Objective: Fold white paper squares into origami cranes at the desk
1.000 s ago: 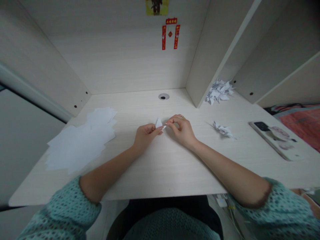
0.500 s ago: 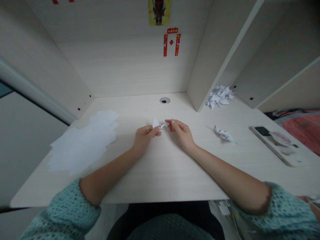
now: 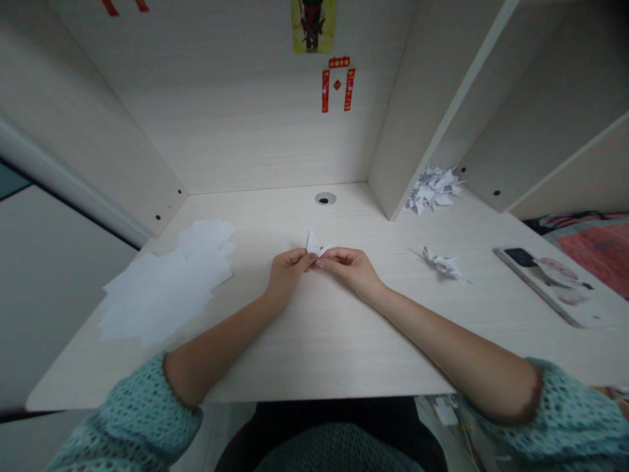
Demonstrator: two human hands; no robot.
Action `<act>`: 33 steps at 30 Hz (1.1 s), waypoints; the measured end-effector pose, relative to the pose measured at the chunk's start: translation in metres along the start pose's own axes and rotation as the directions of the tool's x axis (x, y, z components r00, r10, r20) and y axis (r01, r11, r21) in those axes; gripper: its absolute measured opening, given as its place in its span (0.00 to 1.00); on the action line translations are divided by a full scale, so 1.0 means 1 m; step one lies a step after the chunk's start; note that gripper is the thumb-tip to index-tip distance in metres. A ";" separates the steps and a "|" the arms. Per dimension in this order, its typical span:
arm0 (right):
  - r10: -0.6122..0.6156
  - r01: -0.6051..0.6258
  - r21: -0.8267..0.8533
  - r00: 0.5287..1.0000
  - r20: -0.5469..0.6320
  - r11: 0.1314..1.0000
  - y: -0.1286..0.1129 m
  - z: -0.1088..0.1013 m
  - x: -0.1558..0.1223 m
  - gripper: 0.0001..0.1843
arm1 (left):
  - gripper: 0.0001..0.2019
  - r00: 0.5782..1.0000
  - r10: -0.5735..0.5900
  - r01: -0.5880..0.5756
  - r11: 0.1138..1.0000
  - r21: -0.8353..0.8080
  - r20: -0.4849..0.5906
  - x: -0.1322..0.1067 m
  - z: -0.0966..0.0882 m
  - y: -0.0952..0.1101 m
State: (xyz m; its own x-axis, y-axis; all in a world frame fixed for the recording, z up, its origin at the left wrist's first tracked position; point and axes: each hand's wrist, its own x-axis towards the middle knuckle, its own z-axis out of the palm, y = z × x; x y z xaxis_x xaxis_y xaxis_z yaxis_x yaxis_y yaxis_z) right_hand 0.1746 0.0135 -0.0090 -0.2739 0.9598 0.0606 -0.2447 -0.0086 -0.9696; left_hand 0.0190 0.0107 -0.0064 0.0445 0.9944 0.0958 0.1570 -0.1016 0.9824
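A small folded white paper crane (image 3: 312, 243) is pinched between both hands above the middle of the desk. My left hand (image 3: 289, 267) is closed on its left side, thumb on top. My right hand (image 3: 352, 267) has its thumb and fingers closed at the right side, the fingertips of the two hands touching or nearly so. Pointed white flaps stick up over the fingers; the lower part of the paper is hidden by them.
Loose white paper sheets (image 3: 167, 285) spread over the desk's left side. Several folded paper pieces (image 3: 443, 263) lie right of my hands, with a larger heap (image 3: 433, 190) behind the upright divider (image 3: 417, 118). A phone (image 3: 553, 286) lies at far right. A cable hole (image 3: 325, 198) sits near the back.
My right hand has moved left and slightly down, closing against the paper crane beside my left thumb. The thin bent strip seen between the hands is now mostly covered. The view has shifted slightly.
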 end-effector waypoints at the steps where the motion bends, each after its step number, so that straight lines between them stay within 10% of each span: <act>1: -0.002 0.002 0.009 1.000 0.010 1.000 0.000 0.001 0.000 0.12 | 0.13 1.000 0.001 -0.001 1.000 -0.006 0.007 0.000 0.000 -0.001; 9: -0.017 0.017 -0.012 0.998 -0.056 1.000 0.002 -0.002 0.002 0.13 | 0.12 0.998 0.011 -0.008 0.998 -0.055 0.060 0.000 -0.001 0.000; 17: 0.006 -0.013 -0.069 0.995 -0.096 0.998 0.001 -0.002 0.002 0.13 | 0.15 0.965 0.067 -0.083 0.995 -0.057 -0.252 0.005 -0.009 0.014; 33: -0.031 0.028 -0.101 0.999 -0.032 0.995 0.000 0.001 0.000 0.18 | 0.12 0.985 0.071 -0.075 0.997 -0.018 -0.155 0.000 -0.004 0.015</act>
State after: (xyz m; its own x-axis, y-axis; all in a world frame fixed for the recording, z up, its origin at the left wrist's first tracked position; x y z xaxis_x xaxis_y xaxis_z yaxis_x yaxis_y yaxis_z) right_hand 0.1733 0.0133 -0.0084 -0.2362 0.9681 0.0831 -0.1571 0.0463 -0.9865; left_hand 0.0170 0.0096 0.0091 -0.0981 0.9770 0.1892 0.1355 -0.1753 0.9751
